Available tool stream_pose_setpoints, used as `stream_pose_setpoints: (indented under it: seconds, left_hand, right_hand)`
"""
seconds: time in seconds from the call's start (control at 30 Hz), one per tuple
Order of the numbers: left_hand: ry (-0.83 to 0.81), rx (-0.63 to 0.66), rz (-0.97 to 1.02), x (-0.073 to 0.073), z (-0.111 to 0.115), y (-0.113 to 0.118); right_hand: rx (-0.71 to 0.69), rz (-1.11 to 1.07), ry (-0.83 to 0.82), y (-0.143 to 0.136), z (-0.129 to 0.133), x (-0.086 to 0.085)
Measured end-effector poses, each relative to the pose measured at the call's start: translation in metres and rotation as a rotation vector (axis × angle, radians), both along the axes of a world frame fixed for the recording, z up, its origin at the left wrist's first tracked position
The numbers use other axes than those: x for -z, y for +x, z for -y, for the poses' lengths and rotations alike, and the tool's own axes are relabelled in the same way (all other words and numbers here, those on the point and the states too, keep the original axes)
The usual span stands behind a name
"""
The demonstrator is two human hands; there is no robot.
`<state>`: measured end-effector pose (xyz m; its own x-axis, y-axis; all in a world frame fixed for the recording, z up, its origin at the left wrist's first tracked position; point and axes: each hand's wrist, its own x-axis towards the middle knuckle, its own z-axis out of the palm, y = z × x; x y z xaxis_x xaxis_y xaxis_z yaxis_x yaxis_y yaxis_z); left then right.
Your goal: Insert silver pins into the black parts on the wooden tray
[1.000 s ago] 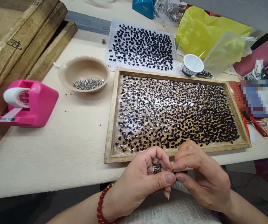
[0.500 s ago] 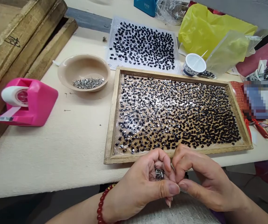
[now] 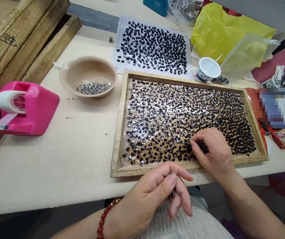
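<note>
Wooden tray [image 3: 120, 126], lying flat on the pale table [image 3: 58, 166] with a long rim toward the person — and its floor is crowded with black pieces [image 3: 244, 139]. Biggest neighbour is the stack of wooden frames [image 3: 28, 36], well to the tray's left and farther back. Straight beyond the tray's far rim lies a white sheet [image 3: 119, 39], spread with more black pieces. Past the tray's far right corner, a crumpled yellow bag [image 3: 222, 26], a clear bag [image 3: 247, 53] in front of it. Well left of the tray sits a pink tape dispenser [image 3: 40, 109]; near the tray's far left corner, an oval bowl [image 3: 70, 73].

On to the hands! The left hand [image 3: 157, 192] is at the tray's near rim, loosely closed, thumb against the index finger, with thin metal pins [image 3: 171, 194] showing between its curled fingers. The right hand [image 3: 214, 152] is over the tray's near part, right of its middle, thumb and index tips close together — whether a piece sits between them, I cannot tell.

Smaller now: a cup [image 3: 203, 77] just beyond the tray's far rim, then a red bead bracelet [image 3: 104, 215] on the left wrist, nearer the person than the tray. Tiniest, a loose pin [image 3: 70, 117] left of the tray.
</note>
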<state>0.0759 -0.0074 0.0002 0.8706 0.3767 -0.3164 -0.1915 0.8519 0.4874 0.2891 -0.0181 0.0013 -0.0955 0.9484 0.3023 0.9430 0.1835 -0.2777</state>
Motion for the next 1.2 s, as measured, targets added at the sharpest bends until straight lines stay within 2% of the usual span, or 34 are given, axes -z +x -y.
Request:
stream_pose_setpoints:
  seconds: [0.1, 0.3, 0.5, 0.77, 0.9, 1.0, 1.07, 1.1, 1.17, 1.2]
  left_hand:
    - [0.010, -0.008, 0.017, 0.000, -0.001, -0.002]
    - [-0.057, 0.067, 0.066, 0.002, -0.005, -0.002]
    - [0.063, 0.098, 0.025, 0.002, -0.003, -0.005]
    - [0.114, 0.085, 0.049, -0.001, -0.002, -0.006]
    - [0.047, 0.049, 0.074, -0.001, -0.001, -0.005]
    - [-0.046, -0.007, 0.061, -0.002, -0.001, -0.002]
    - [-0.127, -0.091, 0.050, -0.005, -0.003, 0.002]
    - [-0.161, -0.139, 0.048, -0.006, -0.004, 0.005]
    - [-0.211, -0.233, 0.028, -0.011, -0.007, 0.010]
    - [-0.235, -0.274, 0.010, -0.013, -0.008, 0.012]
  right_hand:
    - [0.039, 0.123, -0.047, -0.001, -0.002, 0.004]
    - [0.037, 0.128, -0.062, -0.003, -0.002, 0.004]
    - [0.012, 0.105, -0.074, -0.003, -0.003, 0.005]
    - [0.019, 0.092, -0.057, -0.001, -0.003, 0.005]
    - [0.019, 0.049, -0.014, 0.003, 0.000, 0.005]
    - [0.016, -0.107, 0.055, -0.004, 0.008, -0.008]
    - [-0.041, -0.248, 0.075, -0.014, 0.016, -0.023]
    - [-0.114, -0.264, 0.074, -0.020, 0.020, -0.031]
    - [-0.334, -0.133, -0.004, -0.033, 0.027, -0.043]
    - [-0.376, -0.061, 0.038, -0.038, 0.029, -0.045]
